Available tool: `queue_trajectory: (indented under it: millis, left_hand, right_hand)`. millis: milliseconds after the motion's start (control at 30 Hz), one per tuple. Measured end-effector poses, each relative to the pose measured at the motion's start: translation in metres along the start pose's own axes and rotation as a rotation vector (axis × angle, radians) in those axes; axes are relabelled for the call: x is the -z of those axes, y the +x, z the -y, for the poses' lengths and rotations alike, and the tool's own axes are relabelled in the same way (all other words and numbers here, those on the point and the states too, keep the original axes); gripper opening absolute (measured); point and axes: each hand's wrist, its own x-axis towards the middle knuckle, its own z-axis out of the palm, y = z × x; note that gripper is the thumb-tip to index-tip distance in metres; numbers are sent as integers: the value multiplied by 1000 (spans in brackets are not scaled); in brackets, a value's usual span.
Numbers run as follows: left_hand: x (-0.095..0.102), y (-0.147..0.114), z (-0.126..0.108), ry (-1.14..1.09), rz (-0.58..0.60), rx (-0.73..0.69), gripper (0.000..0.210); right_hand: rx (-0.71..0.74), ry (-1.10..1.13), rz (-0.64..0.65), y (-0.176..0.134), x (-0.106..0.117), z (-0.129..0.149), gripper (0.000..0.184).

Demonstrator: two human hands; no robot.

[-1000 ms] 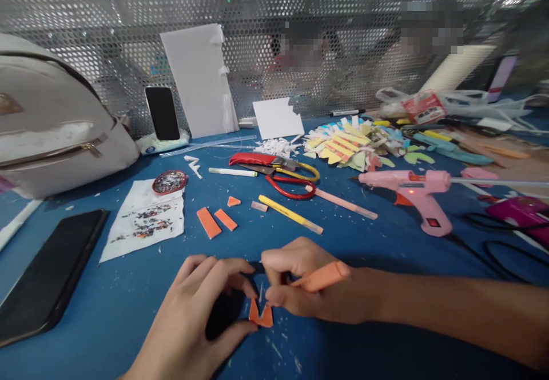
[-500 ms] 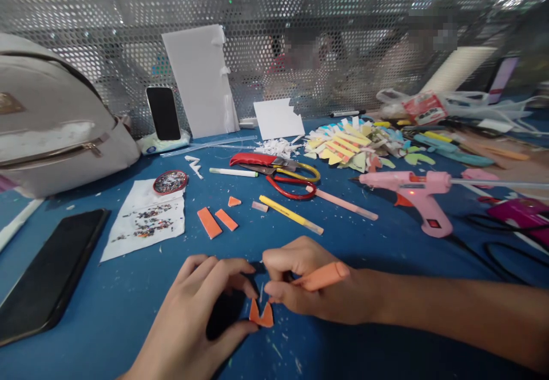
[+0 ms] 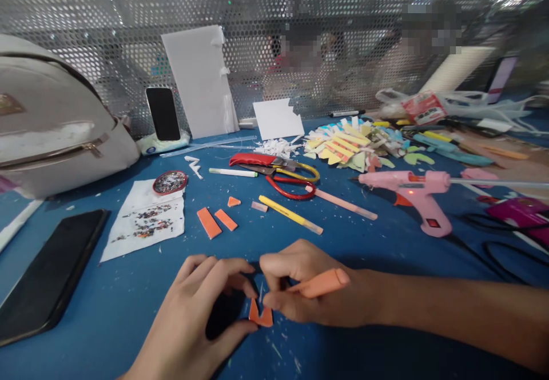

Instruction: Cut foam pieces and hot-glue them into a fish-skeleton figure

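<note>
At the near middle of the blue table, my left hand [image 3: 195, 306] curves around a small notched orange piece [image 3: 261, 314]. Its thumb touches the piece's lower left edge and its index fingertip the upper left point, pinching it against the tabletop. My right hand [image 3: 300, 283] grips an orange marker [image 3: 323, 283], whose rear end points right toward the wrist. The marker's tip is hidden behind the fingers, just over the piece's right point. Beyond my hands lie two orange strips [image 3: 209, 223] and a smaller orange scrap [image 3: 234, 201].
A yellow marker [image 3: 291, 214] and red-handled scissors [image 3: 291, 194] lie ahead. A pink glue gun [image 3: 414, 188] with a cord sits at right. Left are a phone [image 3: 51, 271], a paper with sequins [image 3: 148, 243] and a backpack [image 3: 55, 134]. Cut scraps [image 3: 349, 143] are piled at the back.
My right hand and the marker have shifted slightly, with the fingers now covering more of the piece's right point. My left hand stays in place.
</note>
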Motion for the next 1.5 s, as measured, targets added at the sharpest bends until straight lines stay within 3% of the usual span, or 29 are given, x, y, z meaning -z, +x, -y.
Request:
queue_trajectory:
  millis: [200, 333, 467, 800, 1500]
  left_hand:
    - [2, 1, 0, 13, 45, -23, 48]
    - [1, 0, 0, -12, 4, 13, 53]
    - [-2, -1, -1, -27, 2, 17, 48]
    - [1, -1, 1, 15, 8, 0, 48]
    - [-3, -2, 1, -13, -23, 19, 45]
  right_hand:
    - [20, 23, 21, 0, 0, -2, 35]
    - [12, -1, -39, 0, 0, 1, 46]
    - [12, -17, 2, 1, 0, 4, 53]
    - [-39, -31, -18, 0, 2, 3, 42]
    - [-51, 74, 5, 2, 4, 4, 47]
